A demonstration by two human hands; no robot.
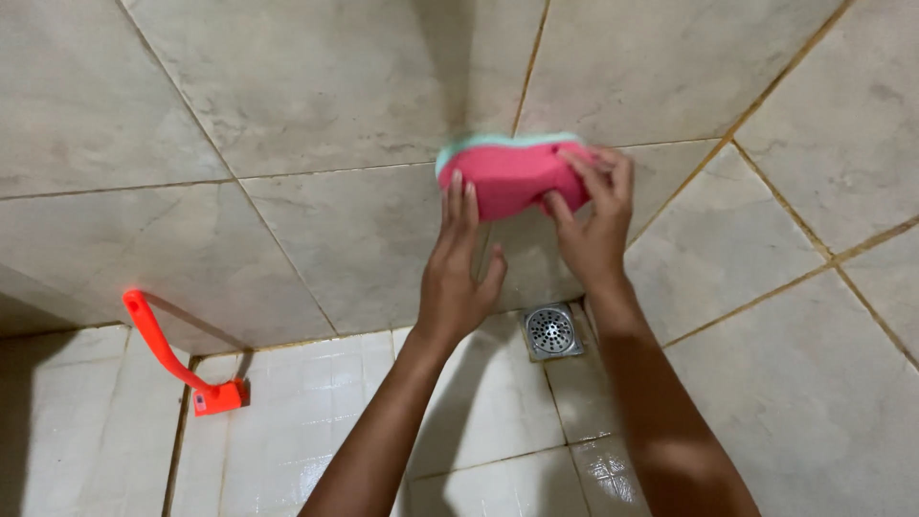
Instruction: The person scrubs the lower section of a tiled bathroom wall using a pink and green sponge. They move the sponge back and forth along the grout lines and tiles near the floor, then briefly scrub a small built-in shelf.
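A pink sponge with a light green top layer is pressed against the beige tiled wall at the corner of the room. My right hand grips its right end, fingers curled over the pink face. My left hand rests flat with its fingertips on the sponge's left lower edge. Both forearms reach up from the bottom of the view.
A square metal floor drain sits in the corner below my hands. An orange long-handled brush leans against the left wall with its head on the wet white floor tiles. Beige tiled walls meet on both sides.
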